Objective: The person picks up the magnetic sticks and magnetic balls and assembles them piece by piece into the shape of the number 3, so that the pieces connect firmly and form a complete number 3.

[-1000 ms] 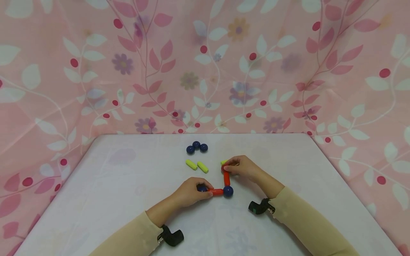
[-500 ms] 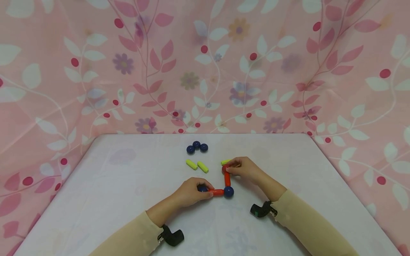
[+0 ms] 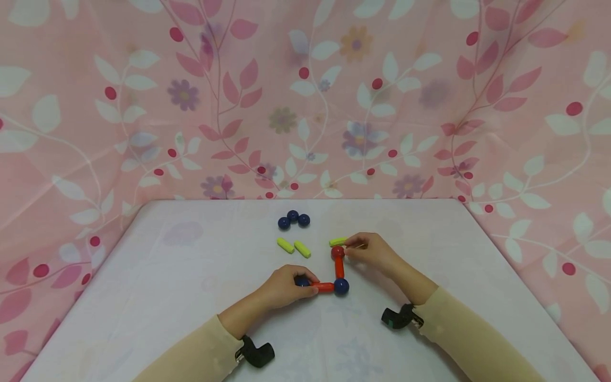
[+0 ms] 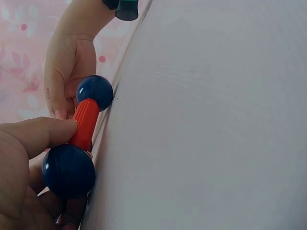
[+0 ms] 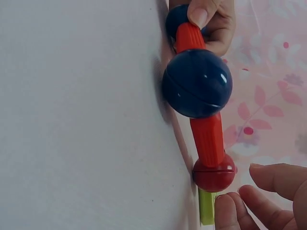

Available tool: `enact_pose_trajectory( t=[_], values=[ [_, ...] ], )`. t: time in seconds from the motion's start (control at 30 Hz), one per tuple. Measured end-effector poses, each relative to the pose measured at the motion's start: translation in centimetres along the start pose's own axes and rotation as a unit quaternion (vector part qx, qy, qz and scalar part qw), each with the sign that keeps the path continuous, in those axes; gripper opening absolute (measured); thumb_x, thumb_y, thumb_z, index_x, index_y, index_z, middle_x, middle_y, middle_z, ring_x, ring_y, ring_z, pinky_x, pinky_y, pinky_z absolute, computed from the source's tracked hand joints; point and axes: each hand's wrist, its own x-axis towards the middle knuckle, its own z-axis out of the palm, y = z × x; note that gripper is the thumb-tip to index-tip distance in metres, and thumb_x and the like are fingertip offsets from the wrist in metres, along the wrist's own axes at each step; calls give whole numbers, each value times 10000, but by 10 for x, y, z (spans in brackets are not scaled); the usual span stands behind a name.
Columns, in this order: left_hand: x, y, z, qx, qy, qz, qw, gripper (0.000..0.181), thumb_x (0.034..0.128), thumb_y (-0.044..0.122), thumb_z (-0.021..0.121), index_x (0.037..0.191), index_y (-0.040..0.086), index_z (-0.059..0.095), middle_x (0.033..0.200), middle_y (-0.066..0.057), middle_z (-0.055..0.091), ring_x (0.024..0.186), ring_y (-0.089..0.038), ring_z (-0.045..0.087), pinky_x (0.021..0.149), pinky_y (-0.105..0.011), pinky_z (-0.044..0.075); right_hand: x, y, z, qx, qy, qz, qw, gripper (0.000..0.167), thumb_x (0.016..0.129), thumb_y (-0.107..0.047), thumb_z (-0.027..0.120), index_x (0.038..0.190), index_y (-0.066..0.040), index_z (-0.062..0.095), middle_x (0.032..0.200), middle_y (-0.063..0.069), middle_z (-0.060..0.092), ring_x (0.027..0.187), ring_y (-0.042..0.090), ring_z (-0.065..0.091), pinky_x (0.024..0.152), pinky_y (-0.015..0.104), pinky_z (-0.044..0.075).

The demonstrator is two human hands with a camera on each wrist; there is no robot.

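A right-angled chain of balls and rods lies on the white table. My left hand (image 3: pixel 281 286) pinches its red rod (image 3: pixel 325 287) between thumb and fingers. One blue ball (image 4: pixel 69 171) sits at that rod's near end by the palm, partly covered in the head view; another blue ball (image 3: pixel 341 287) forms the corner. From the corner a second red rod (image 3: pixel 339 267) runs away to a red ball (image 3: pixel 338 252). Beside this ball is my right hand (image 3: pixel 374 252), thumb and fingers parted with nothing between them; in the right wrist view, the thumb is clear of the ball.
Behind the red ball lies a yellow-green rod (image 3: pixel 337 242), close to the right fingertips. Two more yellow-green rods (image 3: pixel 302 249) lie to the left. Three dark blue balls (image 3: pixel 293 216) cluster farther back. A pink floral cloth (image 3: pixel 305 106) hangs behind the table.
My right hand has let go of the red ball and drawn off slightly to the right, uncovering it. The chain shifted a little to the right. My left hand has kept its hold.
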Motion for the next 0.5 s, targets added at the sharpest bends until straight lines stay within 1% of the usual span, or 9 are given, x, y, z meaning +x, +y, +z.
enact_pose_trajectory(
  t=[0.17, 0.37, 0.5],
  values=[
    [0, 0, 0, 26, 9, 28, 10000, 123, 882, 382, 767, 993, 331, 747, 1009, 84, 640, 956, -178, 529, 829, -393, 404, -7, -2, 2, 26, -50, 70, 10000, 184, 913, -142, 730, 1077, -61, 717, 949, 30, 689, 878, 203, 588, 752, 295, 503],
    [-2, 1, 0, 66, 9, 47, 10000, 133, 883, 392, 764, 1001, 331, 749, 1024, 77, 642, 959, -175, 526, 840, -394, 403, -12, 4, 7, 310, -314, 169, 9989, 181, 917, -132, 726, 1064, -30, 701, 895, 37, 685, 811, 180, 606, 719, 295, 529],
    [-3, 3, 0, 89, 5, 61, 9999, 137, 882, 395, 763, 1001, 329, 750, 1024, 79, 646, 954, -172, 528, 828, -388, 401, -15, 4, 11, 414, -405, 230, 9981, 196, 915, -121, 730, 1066, -4, 687, 880, 50, 689, 787, 176, 613, 701, 298, 539]
  ],
)
